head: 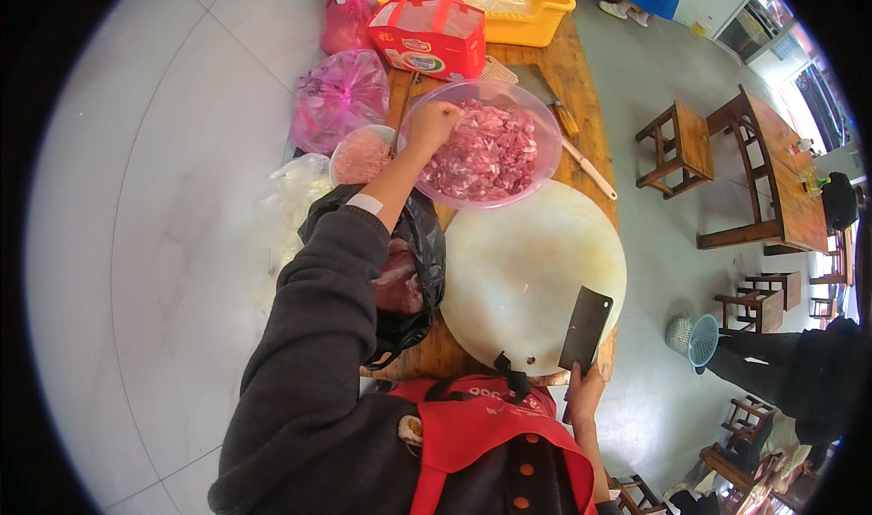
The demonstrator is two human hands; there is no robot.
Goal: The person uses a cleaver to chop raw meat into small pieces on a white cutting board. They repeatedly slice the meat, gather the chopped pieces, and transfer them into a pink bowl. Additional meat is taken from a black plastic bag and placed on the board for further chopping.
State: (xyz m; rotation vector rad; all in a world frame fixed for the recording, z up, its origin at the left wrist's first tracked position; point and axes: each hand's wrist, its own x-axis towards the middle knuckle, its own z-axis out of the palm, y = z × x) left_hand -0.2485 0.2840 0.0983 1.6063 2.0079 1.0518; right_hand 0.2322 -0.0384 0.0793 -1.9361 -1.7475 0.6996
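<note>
My left hand [436, 125] is over the left side of a pinkish translucent plastic basin [549, 152], touching the chopped raw meat [487, 150] in it; its fingertips are partly hidden, so I cannot tell if they grip a piece. A cleaver [586, 328] is held by its handle in my right hand [586, 391], its dark blade lying over the near right edge of a round white cutting board [535, 263]. Beneath my left forearm, a black plastic bag [428, 242] holds large pieces of raw meat [398, 280]. A white bowl of minced meat [364, 155] stands left of the basin.
Behind the basin are a red carry bag [432, 45], a yellow plastic crate [538, 28] and another cleaver [538, 86]. A pale-handled tool [593, 171] lies right of the basin. Pink plastic bags [340, 99] are at the left. Wooden stools [681, 147] and people stand to the right.
</note>
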